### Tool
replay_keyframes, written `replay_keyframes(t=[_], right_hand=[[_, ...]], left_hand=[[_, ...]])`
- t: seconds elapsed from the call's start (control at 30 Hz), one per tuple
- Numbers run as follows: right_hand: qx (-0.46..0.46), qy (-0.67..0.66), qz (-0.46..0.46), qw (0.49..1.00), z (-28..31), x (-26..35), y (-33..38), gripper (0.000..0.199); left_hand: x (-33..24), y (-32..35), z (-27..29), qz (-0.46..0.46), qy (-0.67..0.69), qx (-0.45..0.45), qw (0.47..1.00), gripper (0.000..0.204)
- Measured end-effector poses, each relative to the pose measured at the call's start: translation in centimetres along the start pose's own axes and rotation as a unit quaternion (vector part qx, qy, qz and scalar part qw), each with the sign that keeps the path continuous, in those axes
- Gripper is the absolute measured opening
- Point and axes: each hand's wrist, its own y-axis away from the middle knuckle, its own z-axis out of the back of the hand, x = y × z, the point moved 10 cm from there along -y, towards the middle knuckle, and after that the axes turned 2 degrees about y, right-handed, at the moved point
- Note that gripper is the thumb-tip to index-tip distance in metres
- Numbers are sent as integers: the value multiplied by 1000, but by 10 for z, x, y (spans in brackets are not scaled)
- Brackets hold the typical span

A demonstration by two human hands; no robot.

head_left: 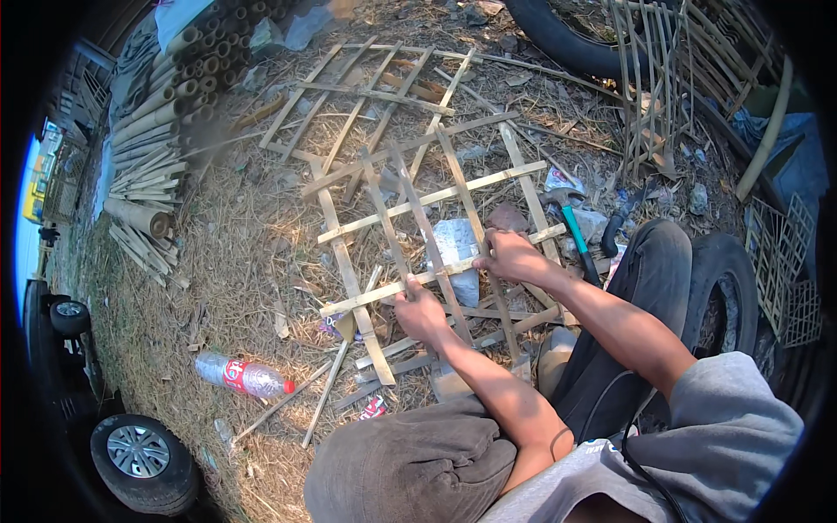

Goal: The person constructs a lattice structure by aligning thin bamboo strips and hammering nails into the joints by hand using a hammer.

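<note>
A lattice of flat bamboo strips lies in front of me over the straw-covered ground. One pale bamboo strip (362, 301) crosses its near part, woven among the lengthwise strips. My left hand (424, 314) is closed on this strip, thumb and fingers pinching near a crossing. Farther right along the same strip, my right hand (516, 259) grips it beside another crossing, fingers curled. Another pale crosswise strip (432, 201) lies beyond, roughly parallel. A stone block (456, 246) shows beneath the lattice between the hands. Parts of the strip under my fingers are hidden.
A hammer (575, 230) with a teal and black handle rests right of the lattice. Another bamboo lattice (375, 94) lies beyond. At left are a plastic bottle (248, 376), stacked bamboo poles (144, 131) and a vehicle wheel (138, 451). A tyre (567, 39) lies at the back.
</note>
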Motion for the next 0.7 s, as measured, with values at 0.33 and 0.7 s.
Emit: replay_keyframes(t=[0.33, 0.7], right_hand=[[-33, 2, 32, 999, 17, 17, 14, 54], [6, 16, -21, 1000, -5, -2, 3, 57]], left_hand=[[1, -3, 5, -27, 5, -22, 999, 54], [-10, -3, -2, -54, -68, 5, 996, 56]])
